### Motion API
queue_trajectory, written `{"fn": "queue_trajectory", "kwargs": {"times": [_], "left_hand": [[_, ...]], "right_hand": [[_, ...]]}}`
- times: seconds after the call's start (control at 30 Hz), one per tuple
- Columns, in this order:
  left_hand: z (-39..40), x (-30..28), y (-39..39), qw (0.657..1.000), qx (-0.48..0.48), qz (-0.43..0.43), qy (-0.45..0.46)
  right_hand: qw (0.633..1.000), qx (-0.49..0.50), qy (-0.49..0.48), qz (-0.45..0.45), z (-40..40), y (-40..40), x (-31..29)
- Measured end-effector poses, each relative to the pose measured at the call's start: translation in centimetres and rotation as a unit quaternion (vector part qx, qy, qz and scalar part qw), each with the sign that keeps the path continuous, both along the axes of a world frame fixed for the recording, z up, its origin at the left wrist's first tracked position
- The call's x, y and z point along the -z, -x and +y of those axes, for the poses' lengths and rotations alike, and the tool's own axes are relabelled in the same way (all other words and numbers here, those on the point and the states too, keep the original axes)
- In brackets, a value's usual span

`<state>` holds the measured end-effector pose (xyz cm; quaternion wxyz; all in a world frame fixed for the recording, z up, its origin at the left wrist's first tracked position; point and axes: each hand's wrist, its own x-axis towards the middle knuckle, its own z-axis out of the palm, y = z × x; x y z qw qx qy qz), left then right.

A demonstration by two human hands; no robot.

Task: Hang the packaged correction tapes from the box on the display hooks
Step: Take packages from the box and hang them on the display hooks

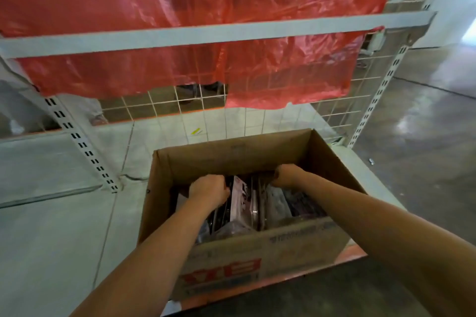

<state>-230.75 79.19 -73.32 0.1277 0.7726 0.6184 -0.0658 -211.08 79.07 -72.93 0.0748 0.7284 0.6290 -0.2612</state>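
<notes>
An open cardboard box (231, 159) stands on the low white shelf base in front of me. Inside it stand several packaged correction tapes (242, 203) in clear and pinkish wrapping, packed upright. Both my hands reach down into the box. My left hand (208, 189) has its fingers curled over the tops of the packages on the left. My right hand (286, 175) curls over package tops near the box's far wall. The fingertips of both hands are hidden among the packages. No display hooks show in this view.
A white wire grid panel (257, 116) rises behind the box, partly covered by a red plastic sheet (180, 8). A white crossbar (206, 33) runs across it. Slotted uprights (82, 144) stand left and right. Polished concrete floor (425, 136) lies to the right.
</notes>
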Motion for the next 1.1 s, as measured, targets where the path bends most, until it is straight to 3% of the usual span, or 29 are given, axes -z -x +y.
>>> {"fn": "queue_trajectory", "kwargs": {"times": [0.1, 0.2, 0.4, 0.63, 0.77, 1.0, 1.1], "left_hand": [[1.7, 2.0, -0.8, 0.993, -0.003, 0.024, 0.113], [3.2, 3.0, -1.3, 0.984, 0.014, 0.033, 0.173], [4.1, 5.3, -1.6, 0.985, 0.03, -0.005, 0.172], [3.6, 5.6, -2.0, 0.977, -0.001, -0.065, 0.201], [3.1, 5.6, -2.2, 0.972, -0.013, -0.097, 0.212], [3.1, 5.3, -2.6, 0.947, -0.057, -0.178, 0.263], [3.2, 5.7, -2.3, 0.935, -0.079, -0.201, 0.281]], "right_hand": [[0.99, -0.021, 0.133, -0.048, 1.0, -1.7, 1.3], [0.978, -0.005, 0.201, -0.052, 2.4, -2.7, 2.1], [0.972, -0.06, 0.181, -0.137, 3.8, -3.4, 4.7], [0.98, -0.059, 0.144, -0.125, 3.7, -2.3, 8.0], [0.985, -0.061, 0.134, -0.091, 4.0, -2.3, 9.6], [0.987, 0.065, 0.135, 0.064, 3.9, -1.9, 8.2], [0.952, 0.152, 0.189, 0.188, 4.1, -2.5, 8.4]]}}
